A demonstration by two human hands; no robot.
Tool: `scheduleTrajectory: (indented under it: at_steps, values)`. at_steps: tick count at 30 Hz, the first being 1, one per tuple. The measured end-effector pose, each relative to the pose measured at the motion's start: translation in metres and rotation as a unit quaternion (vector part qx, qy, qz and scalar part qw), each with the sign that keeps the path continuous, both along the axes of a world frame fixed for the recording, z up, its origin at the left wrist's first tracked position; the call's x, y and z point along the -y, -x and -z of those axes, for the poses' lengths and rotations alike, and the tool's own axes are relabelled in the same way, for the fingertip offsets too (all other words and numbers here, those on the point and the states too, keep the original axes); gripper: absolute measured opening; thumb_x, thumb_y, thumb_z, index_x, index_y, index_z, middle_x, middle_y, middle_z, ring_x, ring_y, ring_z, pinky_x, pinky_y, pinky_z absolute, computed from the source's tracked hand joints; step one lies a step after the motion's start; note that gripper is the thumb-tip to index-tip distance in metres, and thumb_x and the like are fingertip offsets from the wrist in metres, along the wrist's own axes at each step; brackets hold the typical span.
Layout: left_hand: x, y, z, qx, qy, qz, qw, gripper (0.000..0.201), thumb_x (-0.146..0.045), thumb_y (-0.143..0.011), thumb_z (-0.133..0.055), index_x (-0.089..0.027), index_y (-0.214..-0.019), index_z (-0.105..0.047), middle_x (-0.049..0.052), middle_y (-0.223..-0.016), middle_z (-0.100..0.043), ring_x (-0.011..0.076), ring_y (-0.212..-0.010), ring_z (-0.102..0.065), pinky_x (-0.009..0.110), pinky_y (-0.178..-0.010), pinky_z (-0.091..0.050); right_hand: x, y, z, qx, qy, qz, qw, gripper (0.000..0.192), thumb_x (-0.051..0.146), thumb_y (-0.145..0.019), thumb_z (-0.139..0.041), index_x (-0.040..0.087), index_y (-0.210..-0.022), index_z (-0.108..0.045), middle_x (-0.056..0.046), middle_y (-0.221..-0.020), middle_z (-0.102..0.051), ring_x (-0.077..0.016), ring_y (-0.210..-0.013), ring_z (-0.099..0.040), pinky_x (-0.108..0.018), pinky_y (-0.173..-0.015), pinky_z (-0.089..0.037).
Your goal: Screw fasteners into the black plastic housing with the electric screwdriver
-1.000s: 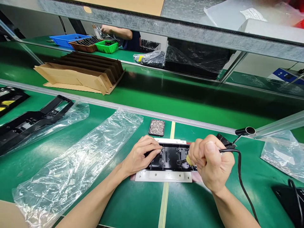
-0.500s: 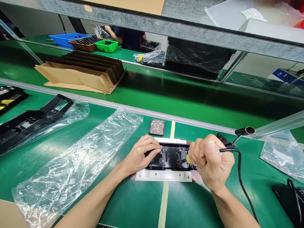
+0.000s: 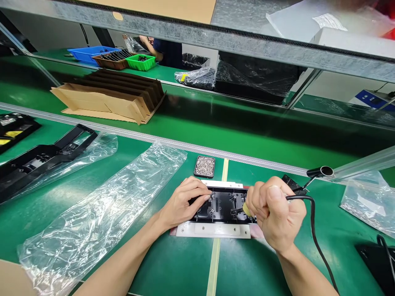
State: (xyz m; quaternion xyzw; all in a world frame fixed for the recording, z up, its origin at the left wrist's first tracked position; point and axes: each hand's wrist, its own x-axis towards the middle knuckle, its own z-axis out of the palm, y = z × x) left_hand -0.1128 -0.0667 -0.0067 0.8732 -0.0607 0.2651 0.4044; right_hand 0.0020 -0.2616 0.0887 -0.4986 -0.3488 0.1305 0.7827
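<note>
A black plastic part (image 3: 222, 204) lies in a white fixture plate (image 3: 212, 230) on the green bench. My left hand (image 3: 184, 201) rests on the part's left end, fingers pressing it down. My right hand (image 3: 275, 211) is closed round a corded electric screwdriver (image 3: 247, 209), whose tip points left onto the part's right side. Its black cable (image 3: 313, 230) loops off to the right. Just behind the fixture sits a small black tray of screws (image 3: 204, 166).
A long clear plastic bag (image 3: 98, 213) lies to the left, with a black frame part (image 3: 40, 158) on another bag beyond it. Another bag (image 3: 367, 201) lies right. Across the conveyor are a cardboard divider (image 3: 108, 96), coloured bins (image 3: 140, 61) and another person's arm (image 3: 151, 43).
Both hands stay on the part and screwdriver. The view has shifted slightly, and the person at the far bench has moved.
</note>
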Motion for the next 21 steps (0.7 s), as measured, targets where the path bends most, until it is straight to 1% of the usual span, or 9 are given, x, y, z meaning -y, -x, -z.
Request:
scheduleTrajectory:
  at_steps: [12, 21]
  values:
    - [-0.0012, 0.0006, 0.0012, -0.009, -0.001, 0.004, 1.000, 0.015, -0.017, -0.105, -0.063, -0.022, -0.116, -0.073, 0.005, -0.107, -0.074, 0.0222, -0.104, -0.064, 0.041, -0.092, -0.048, -0.0008, -0.0005, 0.0024, 0.006, 0.000, 0.002, 1.000, 0.039, 0.028, -0.107, -0.050, 0.021, -0.070, -0.043, 0.006, -0.054, -0.034, -0.0079, -0.045, -0.031, -0.021, -0.039, -0.028]
    - [-0.0010, 0.0000, 0.0000, -0.007, -0.008, -0.001, 1.000, 0.015, -0.017, -0.105, -0.063, -0.022, -0.115, -0.074, 0.005, -0.105, -0.074, 0.0229, -0.104, -0.064, 0.041, -0.092, -0.049, -0.0013, 0.0004, -0.0006, 0.001, -0.002, 0.007, 1.000, 0.038, 0.027, -0.107, -0.051, 0.020, -0.070, -0.044, 0.006, -0.055, -0.033, -0.0065, -0.046, -0.031, -0.019, -0.041, -0.028]
